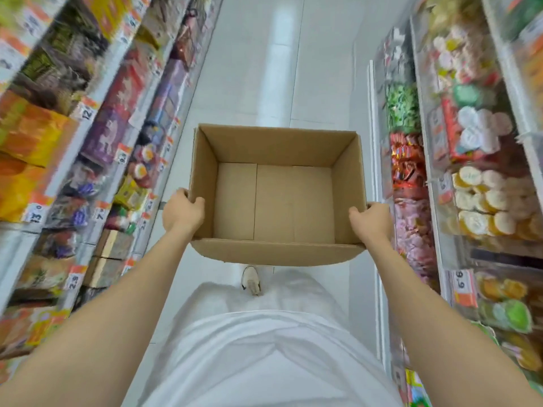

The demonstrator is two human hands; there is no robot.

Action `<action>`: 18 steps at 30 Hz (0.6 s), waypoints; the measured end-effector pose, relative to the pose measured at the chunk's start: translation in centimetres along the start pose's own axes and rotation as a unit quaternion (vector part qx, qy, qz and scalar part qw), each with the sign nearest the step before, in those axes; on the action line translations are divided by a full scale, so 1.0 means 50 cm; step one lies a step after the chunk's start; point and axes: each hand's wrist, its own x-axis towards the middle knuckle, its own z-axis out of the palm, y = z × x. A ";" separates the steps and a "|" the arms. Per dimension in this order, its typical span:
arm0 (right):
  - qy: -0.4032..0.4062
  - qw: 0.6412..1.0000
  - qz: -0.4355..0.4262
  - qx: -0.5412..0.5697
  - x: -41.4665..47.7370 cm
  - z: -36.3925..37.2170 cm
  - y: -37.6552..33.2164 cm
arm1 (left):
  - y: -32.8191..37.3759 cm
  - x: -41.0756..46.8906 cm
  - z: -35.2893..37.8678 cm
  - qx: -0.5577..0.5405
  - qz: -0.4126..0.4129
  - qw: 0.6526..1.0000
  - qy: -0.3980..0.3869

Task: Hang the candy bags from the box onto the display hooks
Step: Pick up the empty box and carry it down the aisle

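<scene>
I hold an open brown cardboard box (276,254) in front of me over a white aisle floor. Nothing lies inside it; only its bare bottom shows. My left hand (182,212) grips the box's left wall near the front corner, thumb over the rim. At the right front corner my right hand (370,219) grips the right wall the same way. No candy bags show in the box. Packets of sweets (407,163) fill the racks on the right; no display hooks can be made out.
Shelves of packaged goods with orange price tags (88,110) line the left side. Clear bins of wrapped snacks (482,195) line the right. The white tiled aisle (264,69) runs ahead between them. My white shoe (250,279) shows below the box.
</scene>
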 end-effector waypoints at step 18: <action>0.009 0.997 0.063 0.043 0.947 0.090 -0.607 | 0.822 0.918 0.113 0.077 0.082 0.993 -0.023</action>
